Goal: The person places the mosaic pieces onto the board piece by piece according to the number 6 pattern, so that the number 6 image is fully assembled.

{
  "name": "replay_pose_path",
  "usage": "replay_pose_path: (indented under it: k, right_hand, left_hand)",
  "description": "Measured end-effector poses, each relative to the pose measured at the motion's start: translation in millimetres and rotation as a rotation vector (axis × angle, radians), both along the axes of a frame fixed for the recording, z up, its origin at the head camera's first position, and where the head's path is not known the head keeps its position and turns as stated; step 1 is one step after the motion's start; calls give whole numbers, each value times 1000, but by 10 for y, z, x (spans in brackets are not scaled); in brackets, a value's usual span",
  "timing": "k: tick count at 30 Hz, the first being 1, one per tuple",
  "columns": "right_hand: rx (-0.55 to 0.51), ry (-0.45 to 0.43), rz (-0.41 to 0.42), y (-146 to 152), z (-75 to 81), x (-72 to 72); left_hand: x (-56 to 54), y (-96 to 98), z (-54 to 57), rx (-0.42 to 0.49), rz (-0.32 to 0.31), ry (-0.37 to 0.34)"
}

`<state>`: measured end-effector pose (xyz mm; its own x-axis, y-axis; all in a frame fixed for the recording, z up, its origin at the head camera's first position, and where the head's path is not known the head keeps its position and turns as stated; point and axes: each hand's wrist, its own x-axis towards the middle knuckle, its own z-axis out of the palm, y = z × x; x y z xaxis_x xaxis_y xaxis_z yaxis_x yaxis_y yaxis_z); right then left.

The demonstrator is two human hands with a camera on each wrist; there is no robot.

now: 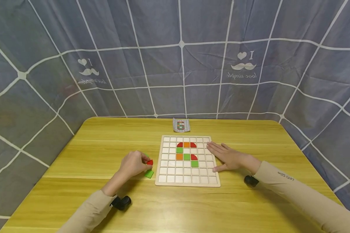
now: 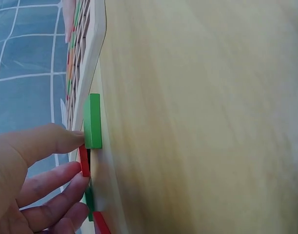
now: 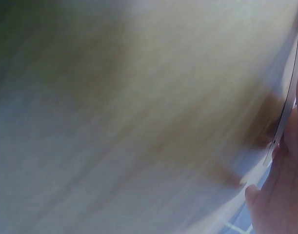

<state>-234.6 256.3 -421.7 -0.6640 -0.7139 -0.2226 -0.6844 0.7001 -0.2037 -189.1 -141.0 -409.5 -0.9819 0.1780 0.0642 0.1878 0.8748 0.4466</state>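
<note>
My left hand (image 1: 133, 165) is just left of the wooden grid board (image 1: 187, 181). Its thumb and fingers pinch a red tile (image 2: 84, 161) with a curved edge. A green square tile (image 1: 149, 174) lies by the thumb. Another green tile (image 2: 89, 202) and a second red tile (image 2: 101, 223) are partly hidden beyond the fingers. Flat and with fingers spread, my right hand (image 1: 230, 157) rests on the board's right edge. Red quarter-rounds (image 1: 193, 145), orange squares (image 1: 179, 156) and green squares (image 1: 194, 163) sit in cells near the board's middle.
A small printed card (image 1: 181, 125) with a coloured grid pattern lies behind the board. The yellow wood-grain table (image 1: 186, 210) extends around it. Behind the table hangs a grey curtain (image 1: 157, 68) with white lines.
</note>
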Motion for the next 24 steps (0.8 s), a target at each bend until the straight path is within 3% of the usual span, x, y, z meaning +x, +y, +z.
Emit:
replay_pose_path:
  k: [12, 24]
  right_hand:
    - [-7, 0, -5, 1, -21, -4]
    - [-8, -2, -2, -22, 18, 6]
  left_hand:
    - [-38, 87, 53, 56, -17, 35]
    - [14, 351, 53, 92, -97, 116]
